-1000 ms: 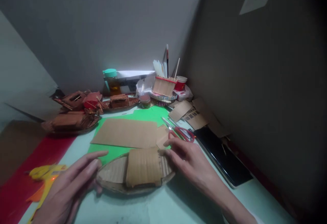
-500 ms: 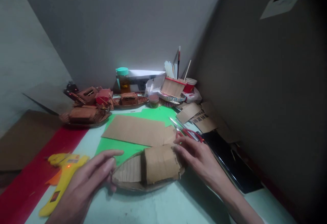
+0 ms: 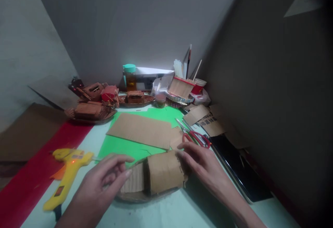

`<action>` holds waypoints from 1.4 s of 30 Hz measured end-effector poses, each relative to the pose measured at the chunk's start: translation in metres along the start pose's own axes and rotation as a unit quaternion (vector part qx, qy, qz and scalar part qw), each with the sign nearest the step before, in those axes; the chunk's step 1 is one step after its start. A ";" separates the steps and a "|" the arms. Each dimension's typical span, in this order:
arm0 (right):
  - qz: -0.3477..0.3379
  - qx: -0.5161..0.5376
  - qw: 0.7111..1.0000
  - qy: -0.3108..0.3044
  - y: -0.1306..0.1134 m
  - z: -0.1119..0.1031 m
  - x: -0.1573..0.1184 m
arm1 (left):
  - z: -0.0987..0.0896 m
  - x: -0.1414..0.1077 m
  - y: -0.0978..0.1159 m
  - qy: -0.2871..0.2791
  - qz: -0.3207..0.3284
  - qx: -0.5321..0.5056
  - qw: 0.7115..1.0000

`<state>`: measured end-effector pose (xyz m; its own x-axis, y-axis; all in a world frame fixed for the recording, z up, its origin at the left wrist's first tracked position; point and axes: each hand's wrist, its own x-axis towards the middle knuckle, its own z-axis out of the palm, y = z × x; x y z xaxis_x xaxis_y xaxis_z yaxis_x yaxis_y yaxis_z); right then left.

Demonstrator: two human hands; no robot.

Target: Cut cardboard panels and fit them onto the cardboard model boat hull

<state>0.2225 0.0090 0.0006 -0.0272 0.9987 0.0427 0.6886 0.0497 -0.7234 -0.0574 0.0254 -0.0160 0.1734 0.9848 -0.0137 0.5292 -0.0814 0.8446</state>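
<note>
A cardboard boat model [image 3: 153, 179] with a curved cabin roof [image 3: 165, 171] sits on the table in front of me. At its left end is my left hand [image 3: 106, 179], thumb and forefinger apart, the thumb over the ribbed deck. My right hand [image 3: 200, 162] rests its fingertips at the right edge of the roof, fingers parted and not wrapped round it. Beyond the boat lie a flat cardboard sheet [image 3: 140, 129] and a green sheet [image 3: 125, 149]. Red-handled scissors [image 3: 196, 138] lie just past my right hand.
A yellow glue gun [image 3: 69, 176] lies left of my left hand. A black tablet [image 3: 240, 169] is at the right, near cardboard scraps [image 3: 210, 125]. Brown boat models [image 3: 90, 112], a jar [image 3: 130, 77] and a stick holder [image 3: 181, 87] stand at the back.
My left hand has shifted right and its thumb now overlaps the boat's deck. The fingers of my right hand stay at the roof's right edge. The whole view has shifted slightly.
</note>
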 end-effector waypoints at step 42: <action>-0.143 0.076 0.986 0.023 0.004 0.052 -0.009 | 0.024 0.026 -0.032 0.003 0.269 0.221 0.937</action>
<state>0.1883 0.0006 -0.0385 -0.1694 0.9421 0.2894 0.5404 0.3344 -0.7721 -0.0494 0.0499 -0.0560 0.5097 0.7835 0.3554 0.6592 -0.6211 0.4239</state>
